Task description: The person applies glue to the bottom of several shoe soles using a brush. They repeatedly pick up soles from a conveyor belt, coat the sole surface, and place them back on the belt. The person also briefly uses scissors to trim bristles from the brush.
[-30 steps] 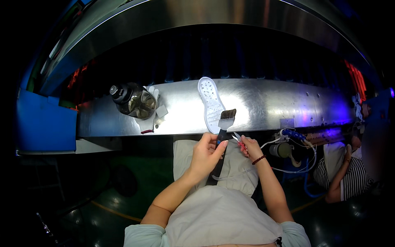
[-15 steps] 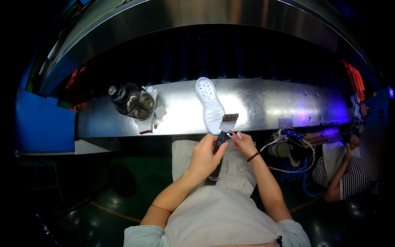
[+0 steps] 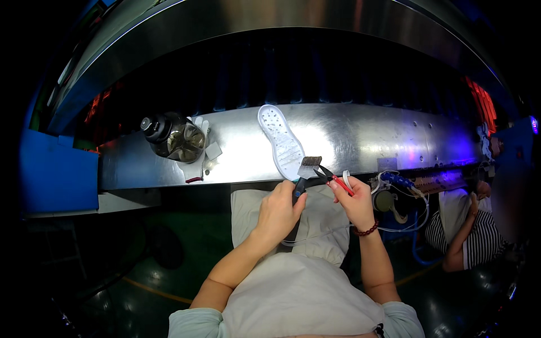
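Note:
My left hand (image 3: 277, 209) is closed around the dark handle of a flat brush (image 3: 309, 168), just off the counter's front edge. The brush has brown bristles and a pale metal band, and it points up and away from me. In my right hand (image 3: 357, 205) is a pair of red-handled snips (image 3: 341, 184) with dark jaws, the tips close beside the brush's band. A white shoe sole (image 3: 280, 141) lies lengthwise on the metal counter beyond my left hand, its near end beside the brush. I cannot tell whether my left fingers touch the sole.
On the steel counter (image 3: 360, 132), a large dark-capped bottle (image 3: 179, 139) stands at the left over a pale glove (image 3: 194, 172), near a small pale square (image 3: 213, 150). Cables and a blue connector (image 3: 397, 179) hang at the front right edge. Another person in stripes (image 3: 482, 239) sits further right.
My right hand has drawn back to the right and turned, so the red snips now show clearly. My left hand and the brush have barely moved.

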A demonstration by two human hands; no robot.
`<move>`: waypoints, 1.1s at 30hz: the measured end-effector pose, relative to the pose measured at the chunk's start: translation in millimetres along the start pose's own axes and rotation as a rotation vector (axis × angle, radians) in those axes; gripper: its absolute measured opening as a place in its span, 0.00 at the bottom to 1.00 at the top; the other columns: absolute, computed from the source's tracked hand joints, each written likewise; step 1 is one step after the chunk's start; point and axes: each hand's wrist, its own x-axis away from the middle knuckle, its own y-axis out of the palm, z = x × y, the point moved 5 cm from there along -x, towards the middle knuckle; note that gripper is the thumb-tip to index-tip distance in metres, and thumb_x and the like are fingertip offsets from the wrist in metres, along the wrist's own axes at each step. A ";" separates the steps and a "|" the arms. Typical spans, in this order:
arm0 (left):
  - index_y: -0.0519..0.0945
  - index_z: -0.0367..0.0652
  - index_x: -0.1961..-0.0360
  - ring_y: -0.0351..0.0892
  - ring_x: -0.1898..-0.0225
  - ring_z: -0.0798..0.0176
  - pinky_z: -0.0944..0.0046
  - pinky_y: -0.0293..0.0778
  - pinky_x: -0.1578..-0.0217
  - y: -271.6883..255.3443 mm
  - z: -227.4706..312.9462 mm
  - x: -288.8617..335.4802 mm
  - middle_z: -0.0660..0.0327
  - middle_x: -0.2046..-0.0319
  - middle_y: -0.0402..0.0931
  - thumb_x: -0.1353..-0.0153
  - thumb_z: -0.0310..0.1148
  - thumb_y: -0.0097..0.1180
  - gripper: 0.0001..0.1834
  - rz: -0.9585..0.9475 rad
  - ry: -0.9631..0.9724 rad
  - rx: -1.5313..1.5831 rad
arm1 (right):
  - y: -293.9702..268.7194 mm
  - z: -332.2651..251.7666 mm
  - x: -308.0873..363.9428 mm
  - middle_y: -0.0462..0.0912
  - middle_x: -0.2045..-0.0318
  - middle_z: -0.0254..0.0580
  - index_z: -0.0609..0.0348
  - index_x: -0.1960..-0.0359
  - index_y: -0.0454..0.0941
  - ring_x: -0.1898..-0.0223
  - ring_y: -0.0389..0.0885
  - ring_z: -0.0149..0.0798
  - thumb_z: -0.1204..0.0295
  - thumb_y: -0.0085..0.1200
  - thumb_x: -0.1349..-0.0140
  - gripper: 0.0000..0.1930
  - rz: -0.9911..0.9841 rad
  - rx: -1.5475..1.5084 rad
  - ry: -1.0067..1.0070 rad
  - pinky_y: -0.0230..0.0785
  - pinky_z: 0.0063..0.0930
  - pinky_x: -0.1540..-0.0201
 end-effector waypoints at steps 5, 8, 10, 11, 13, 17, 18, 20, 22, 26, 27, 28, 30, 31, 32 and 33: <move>0.66 0.36 0.74 0.69 0.79 0.48 0.56 0.65 0.81 0.3 -1.2 2.2 0.51 0.80 0.67 0.55 0.30 0.54 0.12 0.032 0.065 -0.019 | 1.6 -2.5 1.4 0.71 0.83 0.30 0.66 0.72 0.74 0.82 0.66 0.20 0.72 0.50 0.49 0.08 -0.026 0.039 0.007 0.59 0.12 0.79; 0.66 0.36 0.74 0.69 0.79 0.48 0.56 0.65 0.80 0.3 -1.8 3.1 0.52 0.80 0.67 0.55 0.30 0.54 0.12 0.041 0.065 -0.001 | 3.1 -3.1 1.3 0.71 0.83 0.29 0.66 0.73 0.74 0.82 0.66 0.20 0.72 0.50 0.49 0.08 -0.018 0.014 -0.001 0.59 0.12 0.79; 0.66 0.36 0.74 0.69 0.79 0.48 0.56 0.65 0.80 -1.5 -0.1 2.6 0.52 0.79 0.67 0.55 0.30 0.54 0.12 0.031 0.031 0.016 | 4.4 -2.2 0.9 0.71 0.83 0.29 0.66 0.72 0.74 0.82 0.65 0.19 0.72 0.50 0.48 0.08 -0.002 -0.002 -0.010 0.58 0.12 0.79; 0.66 0.36 0.74 0.69 0.79 0.48 0.56 0.65 0.80 -0.4 1.1 3.4 0.52 0.79 0.68 0.55 0.30 0.54 0.12 0.016 0.033 0.022 | 5.3 -1.4 0.3 0.71 0.83 0.29 0.66 0.72 0.74 0.82 0.65 0.19 0.72 0.50 0.48 0.08 0.007 -0.007 -0.017 0.58 0.12 0.79; 0.66 0.37 0.74 0.69 0.79 0.48 0.56 0.65 0.81 3.0 3.7 6.1 0.52 0.78 0.68 0.55 0.30 0.54 0.12 -0.014 0.038 0.035 | 5.8 -2.5 0.5 0.71 0.83 0.30 0.66 0.72 0.74 0.82 0.65 0.19 0.73 0.49 0.48 0.08 0.032 -0.005 -0.021 0.58 0.12 0.79; 0.66 0.37 0.74 0.69 0.79 0.48 0.56 0.65 0.81 1.9 1.3 5.7 0.52 0.78 0.68 0.55 0.31 0.54 0.12 0.055 0.022 0.038 | 1.2 -11.9 6.7 0.71 0.83 0.30 0.67 0.71 0.73 0.81 0.65 0.19 0.73 0.49 0.48 0.08 0.069 -0.026 -0.016 0.58 0.12 0.78; 0.66 0.37 0.74 0.69 0.79 0.48 0.56 0.65 0.81 0.2 -0.2 4.6 0.51 0.78 0.68 0.55 0.31 0.54 0.12 0.061 0.013 0.043 | -0.5 -12.4 8.0 0.71 0.83 0.30 0.67 0.71 0.73 0.81 0.65 0.20 0.73 0.49 0.48 0.08 0.072 -0.044 -0.017 0.58 0.12 0.78; 0.66 0.36 0.74 0.69 0.79 0.48 0.56 0.65 0.81 -0.5 -0.5 3.0 0.51 0.79 0.68 0.55 0.31 0.54 0.12 0.056 0.014 0.036 | -1.5 -10.6 9.2 0.70 0.84 0.30 0.66 0.72 0.73 0.82 0.65 0.19 0.72 0.49 0.48 0.08 0.050 0.000 -0.035 0.58 0.11 0.79; 0.66 0.36 0.74 0.69 0.79 0.48 0.56 0.65 0.80 -1.1 1.5 2.4 0.51 0.79 0.68 0.55 0.31 0.54 0.12 0.034 0.028 0.005 | -1.7 -6.9 9.9 0.70 0.84 0.30 0.66 0.72 0.74 0.82 0.65 0.19 0.72 0.49 0.48 0.08 0.021 0.030 -0.019 0.58 0.11 0.79; 0.66 0.35 0.75 0.69 0.79 0.48 0.56 0.65 0.80 -0.7 2.4 3.0 0.50 0.79 0.68 0.55 0.31 0.54 0.12 0.023 0.030 0.011 | 0.6 -4.5 9.3 0.71 0.83 0.30 0.66 0.74 0.73 0.82 0.65 0.19 0.72 0.49 0.48 0.08 0.038 0.041 -0.010 0.57 0.12 0.79; 0.66 0.35 0.75 0.69 0.79 0.48 0.56 0.65 0.80 -0.3 2.4 3.4 0.50 0.79 0.68 0.55 0.31 0.54 0.12 0.024 0.042 0.008 | 1.1 -4.3 8.6 0.71 0.82 0.30 0.66 0.74 0.73 0.82 0.65 0.19 0.73 0.49 0.48 0.07 0.045 0.040 -0.013 0.57 0.12 0.79; 0.66 0.35 0.75 0.69 0.79 0.48 0.56 0.65 0.80 -0.2 2.7 3.6 0.50 0.79 0.68 0.55 0.31 0.54 0.12 0.025 0.053 0.006 | 1.7 -4.4 8.0 0.71 0.81 0.30 0.65 0.74 0.73 0.82 0.65 0.19 0.73 0.49 0.48 0.06 0.052 0.039 -0.016 0.57 0.12 0.79; 0.66 0.35 0.75 0.69 0.78 0.48 0.56 0.65 0.80 -1.0 3.3 3.8 0.51 0.79 0.68 0.55 0.31 0.54 0.12 0.026 0.037 0.004 | 3.9 -5.7 7.8 0.71 0.82 0.30 0.65 0.74 0.73 0.82 0.64 0.19 0.73 0.49 0.48 0.06 0.058 0.033 -0.021 0.57 0.12 0.79; 0.66 0.36 0.75 0.69 0.78 0.48 0.56 0.65 0.80 -1.3 3.3 3.7 0.51 0.79 0.68 0.55 0.31 0.54 0.12 0.027 0.029 0.003 | 4.4 -6.5 7.8 0.71 0.82 0.29 0.65 0.74 0.73 0.82 0.64 0.19 0.73 0.49 0.48 0.06 0.060 0.030 -0.025 0.57 0.12 0.79; 0.66 0.36 0.75 0.69 0.78 0.48 0.56 0.65 0.80 -1.4 1.9 3.8 0.51 0.79 0.68 0.55 0.31 0.54 0.12 0.038 0.017 0.015 | 4.5 -6.9 8.4 0.70 0.83 0.29 0.65 0.74 0.73 0.82 0.64 0.19 0.72 0.49 0.48 0.07 0.051 0.045 -0.019 0.57 0.12 0.79; 0.66 0.36 0.75 0.69 0.78 0.48 0.56 0.65 0.80 -0.9 -0.2 3.8 0.51 0.79 0.68 0.55 0.31 0.54 0.12 0.049 0.005 0.027 | 4.3 -7.3 9.7 0.70 0.84 0.29 0.65 0.74 0.73 0.82 0.64 0.19 0.71 0.49 0.48 0.08 0.042 0.060 -0.014 0.57 0.12 0.79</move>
